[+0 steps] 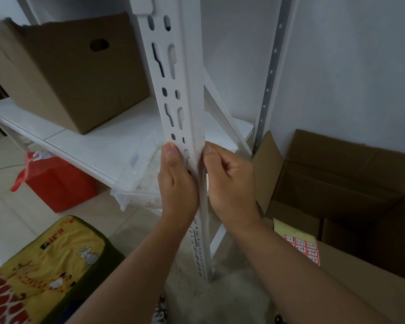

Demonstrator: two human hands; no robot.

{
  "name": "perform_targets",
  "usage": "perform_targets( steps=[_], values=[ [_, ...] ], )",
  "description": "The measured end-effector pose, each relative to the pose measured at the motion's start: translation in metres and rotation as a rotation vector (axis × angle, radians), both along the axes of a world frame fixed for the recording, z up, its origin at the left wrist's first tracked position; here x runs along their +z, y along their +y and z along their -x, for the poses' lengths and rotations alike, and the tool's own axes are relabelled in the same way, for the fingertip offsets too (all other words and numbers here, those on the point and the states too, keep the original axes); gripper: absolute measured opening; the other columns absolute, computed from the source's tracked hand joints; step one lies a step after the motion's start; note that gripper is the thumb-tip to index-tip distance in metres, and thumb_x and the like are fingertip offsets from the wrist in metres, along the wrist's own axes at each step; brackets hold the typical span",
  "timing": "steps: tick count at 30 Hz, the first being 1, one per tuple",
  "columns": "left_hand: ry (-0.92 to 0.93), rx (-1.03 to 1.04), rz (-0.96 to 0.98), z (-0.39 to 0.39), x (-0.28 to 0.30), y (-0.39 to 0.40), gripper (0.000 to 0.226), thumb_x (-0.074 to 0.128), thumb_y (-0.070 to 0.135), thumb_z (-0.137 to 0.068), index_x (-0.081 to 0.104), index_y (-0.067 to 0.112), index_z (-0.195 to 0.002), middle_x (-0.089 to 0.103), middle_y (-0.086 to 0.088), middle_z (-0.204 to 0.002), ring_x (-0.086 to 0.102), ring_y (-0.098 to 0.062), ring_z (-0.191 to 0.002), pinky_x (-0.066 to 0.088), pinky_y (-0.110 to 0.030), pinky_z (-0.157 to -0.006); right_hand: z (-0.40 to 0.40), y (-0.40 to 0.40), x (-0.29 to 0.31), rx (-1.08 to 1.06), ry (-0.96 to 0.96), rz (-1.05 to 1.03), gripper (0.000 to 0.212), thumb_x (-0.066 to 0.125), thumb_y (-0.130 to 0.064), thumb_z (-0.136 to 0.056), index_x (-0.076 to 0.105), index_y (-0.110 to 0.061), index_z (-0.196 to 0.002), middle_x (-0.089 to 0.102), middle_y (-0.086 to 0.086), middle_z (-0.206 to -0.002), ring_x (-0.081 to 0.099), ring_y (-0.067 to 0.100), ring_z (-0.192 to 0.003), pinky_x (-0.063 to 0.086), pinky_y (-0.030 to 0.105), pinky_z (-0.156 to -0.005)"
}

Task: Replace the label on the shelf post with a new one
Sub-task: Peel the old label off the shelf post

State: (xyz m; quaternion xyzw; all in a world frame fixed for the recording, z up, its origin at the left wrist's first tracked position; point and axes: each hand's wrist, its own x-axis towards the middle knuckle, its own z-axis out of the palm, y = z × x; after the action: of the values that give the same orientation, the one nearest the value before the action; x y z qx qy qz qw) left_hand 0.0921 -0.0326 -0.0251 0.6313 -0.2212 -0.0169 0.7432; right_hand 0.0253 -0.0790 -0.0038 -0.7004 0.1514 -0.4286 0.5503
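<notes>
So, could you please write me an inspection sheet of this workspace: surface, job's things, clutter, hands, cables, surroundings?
Surface: white shelf board, carrying a brown cardboard box and a clear plastic tray at its edge.
Job's things: white slotted shelf post, upright; no label visible on it. Sheet of red labels lies on the carton at right.
Clutter: open cardboard carton; red bag under the shelf; yellow giraffe-print cushion on the floor.
Hands: left hand and right hand grip the post from either side, thumbs on it.
Cables: nothing seen.
Surroundings: pale wall, tiled floor.
</notes>
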Motion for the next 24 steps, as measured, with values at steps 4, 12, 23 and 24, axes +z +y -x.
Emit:
perform_targets(
  steps=[4,12,23,24],
  values=[
    [-0.016,-0.013,-0.011,-0.0013,-0.0006,0.0012,0.071,0.022,0.066,-0.087,0.061,0.009,-0.104,0.066,-0.020,-0.091,0.067,-0.028,-0.087,0.056,-0.052,-0.079,-0.0001,0.0000,-0.0028,0.032,-0.010,0.011,0.027,0.045,-0.017,-0.101,0.070,-0.006,-0.096,0.072,0.003,-0.089,0.068,0.011,-0.084,0.058,0.027,-0.073],
    [-0.015,0.007,0.021,0.0028,0.0041,0.0003,0.060,0.024,0.065,-0.088,0.061,0.017,-0.094,0.062,-0.023,-0.088,0.064,-0.035,-0.085,0.054,-0.058,-0.077,-0.0023,-0.0024,-0.0049,-0.029,0.006,0.127,0.032,0.044,-0.022,-0.100,0.068,-0.002,-0.093,0.069,0.008,-0.083,0.066,0.021,-0.077,0.055,0.043,-0.067],
    [-0.051,0.022,0.005,0.0024,0.0027,-0.0007,0.057,0.024,0.066,-0.087,0.061,0.024,-0.099,0.066,-0.014,-0.091,0.068,-0.022,-0.088,0.058,-0.047,-0.078,-0.0020,-0.0040,-0.0051,-0.036,0.043,0.146,0.028,0.043,-0.022,-0.101,0.068,-0.010,-0.098,0.070,-0.001,-0.088,0.065,0.007,-0.083,0.056,0.020,-0.072],
    [-0.054,0.028,-0.002,0.0025,0.0024,-0.0003,0.051,0.023,0.065,-0.087,0.061,0.031,-0.096,0.067,-0.007,-0.089,0.068,-0.017,-0.086,0.059,-0.040,-0.076,-0.0013,-0.0037,-0.0051,-0.026,0.045,0.132,0.027,0.043,-0.022,-0.102,0.068,-0.011,-0.101,0.070,-0.001,-0.091,0.065,0.007,-0.085,0.055,0.020,-0.073]
  ],
)
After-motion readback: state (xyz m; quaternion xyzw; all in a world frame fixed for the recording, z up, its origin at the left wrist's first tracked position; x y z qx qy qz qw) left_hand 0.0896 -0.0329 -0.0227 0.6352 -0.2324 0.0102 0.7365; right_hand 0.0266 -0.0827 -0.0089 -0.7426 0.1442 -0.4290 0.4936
